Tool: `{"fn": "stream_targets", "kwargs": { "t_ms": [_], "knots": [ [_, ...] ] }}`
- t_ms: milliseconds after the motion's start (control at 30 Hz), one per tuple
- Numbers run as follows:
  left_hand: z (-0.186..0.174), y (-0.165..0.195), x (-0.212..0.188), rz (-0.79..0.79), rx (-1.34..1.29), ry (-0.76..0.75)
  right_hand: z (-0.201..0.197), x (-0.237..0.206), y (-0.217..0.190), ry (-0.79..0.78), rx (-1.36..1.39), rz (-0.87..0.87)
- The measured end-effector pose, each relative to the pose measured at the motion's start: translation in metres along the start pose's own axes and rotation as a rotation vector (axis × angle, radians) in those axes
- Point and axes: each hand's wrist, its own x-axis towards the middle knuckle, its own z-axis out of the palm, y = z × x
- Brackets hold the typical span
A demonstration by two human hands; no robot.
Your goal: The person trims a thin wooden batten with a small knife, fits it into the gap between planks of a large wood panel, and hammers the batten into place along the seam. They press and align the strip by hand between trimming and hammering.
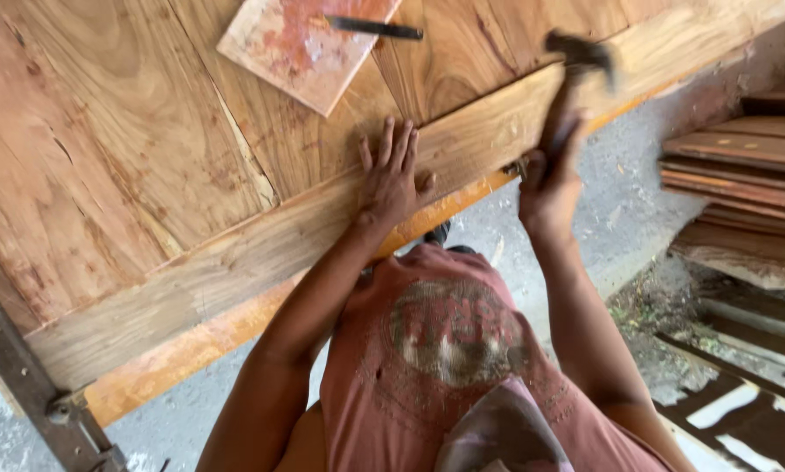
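My left hand [391, 179] lies flat, fingers spread, on the edge rail of a large wooden panel [130, 166]. My right hand [548, 179] grips the handle of a hammer [576, 65], whose dark head is raised and blurred above the panel's edge. The hammer head hovers to the right of my left hand. A small dark object, maybe a nail, shows at the edge by my right hand [515, 166].
A small reddish board [301, 48] with a dark chisel-like tool [375, 28] lies on the panel at the top. Stacked planks [742, 175] sit at the right. A metal clamp bar [34, 385] runs at lower left. Concrete floor [620, 201] lies below.
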Motion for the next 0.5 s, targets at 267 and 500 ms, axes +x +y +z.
{"fn": "stream_targets", "kwargs": {
  "t_ms": [267,500],
  "knots": [
    [-0.004,0.001,-0.002,-0.007,0.005,-0.015,0.011,0.003,0.011,0.06,0.252,0.213],
    [-0.009,0.003,-0.002,-0.005,0.0,-0.053,0.011,0.003,0.023,-0.008,0.082,-0.05]
  ]
}}
